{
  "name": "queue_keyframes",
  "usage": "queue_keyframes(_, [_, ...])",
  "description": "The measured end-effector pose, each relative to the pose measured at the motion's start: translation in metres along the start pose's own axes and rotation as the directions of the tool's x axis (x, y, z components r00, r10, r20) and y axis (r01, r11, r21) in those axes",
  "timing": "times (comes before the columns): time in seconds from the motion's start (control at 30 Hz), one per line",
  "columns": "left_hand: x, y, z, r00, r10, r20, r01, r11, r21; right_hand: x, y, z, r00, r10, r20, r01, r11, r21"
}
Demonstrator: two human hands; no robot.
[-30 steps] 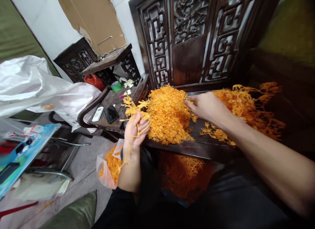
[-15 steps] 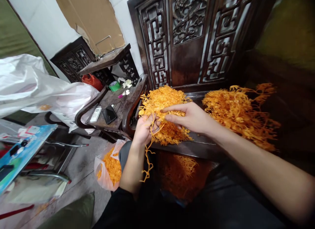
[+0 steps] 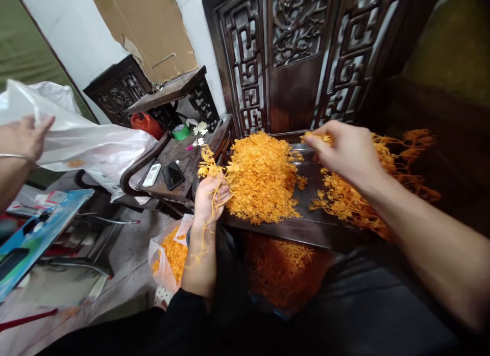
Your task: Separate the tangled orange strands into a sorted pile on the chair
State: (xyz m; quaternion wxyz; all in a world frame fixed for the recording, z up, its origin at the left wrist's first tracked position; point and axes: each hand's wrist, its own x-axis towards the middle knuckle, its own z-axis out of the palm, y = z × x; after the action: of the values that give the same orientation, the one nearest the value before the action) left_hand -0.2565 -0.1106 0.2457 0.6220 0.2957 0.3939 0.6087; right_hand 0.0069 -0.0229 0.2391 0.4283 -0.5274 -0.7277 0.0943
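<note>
Left hand (image 3: 209, 200) closed on a bunch of orange strands (image 3: 210, 167), beside the fine orange heap (image 3: 262, 177) on the dark surface (image 3: 312, 226). Right hand (image 3: 344, 152) pinching a small tuft (image 3: 319, 137) above the stringy pile (image 3: 386, 167).

Bare seat strip (image 3: 310, 185) between orange pile (image 3: 262, 180) and tangled heap (image 3: 383, 167) passable; carved backrest (image 3: 294, 65) blocks behind.

Single view, head-worn camera: sits above the person's lap, facing forward and steeply down at the dark wooden bench seat (image 3: 306, 213), close enough that both forearms fill the lower frame. Behind the bench rises the carved screen (image 3: 294, 55); left of the bench, a side table (image 3: 179, 162) and floor. Wide lens, edges bowed. No second view overlaps.
</note>
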Motion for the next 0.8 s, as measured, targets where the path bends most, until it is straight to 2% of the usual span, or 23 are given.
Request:
queue_keyframes(0.03, [0.000,0.001,-0.002,0.999,-0.031,0.021,0.031,1.000,0.003,0.002,0.001,-0.002,0.996,0.081,0.049,-0.082,0.996,0.017])
queue_keyframes(0.1, [0.003,-0.001,-0.003,0.989,-0.114,0.092,0.112,0.993,0.033,-0.001,-0.005,-0.003,0.961,0.141,0.238,-0.170,0.980,0.104])
queue_keyframes(0.17, [0.007,-0.008,-0.001,0.977,-0.150,0.150,0.143,0.988,0.058,-0.008,-0.020,0.001,0.911,0.107,0.399,-0.213,0.949,0.231])
queue_keyframes(0.2, [0.008,-0.011,0.001,0.974,-0.150,0.167,0.142,0.988,0.062,-0.012,-0.027,0.003,0.893,0.082,0.443,-0.227,0.931,0.285])
queue_keyframes(0.27, [0.009,-0.015,0.005,0.971,-0.150,0.187,0.142,0.988,0.060,-0.018,-0.038,0.005,0.891,0.009,0.454,-0.195,0.911,0.363])
queue_keyframes(0.37, [0.009,-0.019,0.008,0.965,-0.176,0.193,0.167,0.984,0.066,-0.023,-0.042,0.005,0.942,-0.171,0.289,0.055,0.928,0.367])
queue_keyframes(0.47, [0.009,-0.025,0.009,0.961,-0.197,0.195,0.184,0.979,0.085,-0.027,-0.040,0.008,0.929,-0.346,0.134,0.308,0.920,0.242])
queue_keyframes(0.6, [0.012,-0.034,0.010,0.958,-0.206,0.197,0.187,0.976,0.113,-0.037,-0.042,0.015,0.861,-0.502,0.084,0.502,0.864,0.020])
queue_keyframes(0.7, [0.011,-0.037,0.013,0.952,-0.208,0.226,0.183,0.975,0.129,-0.042,-0.047,0.017,0.832,-0.546,0.100,0.551,0.792,-0.264])
queue_keyframes(0.8, [0.004,-0.031,0.016,0.922,-0.248,0.296,0.202,0.963,0.177,-0.034,-0.041,0.015,0.858,-0.457,0.236,0.512,0.719,-0.470])
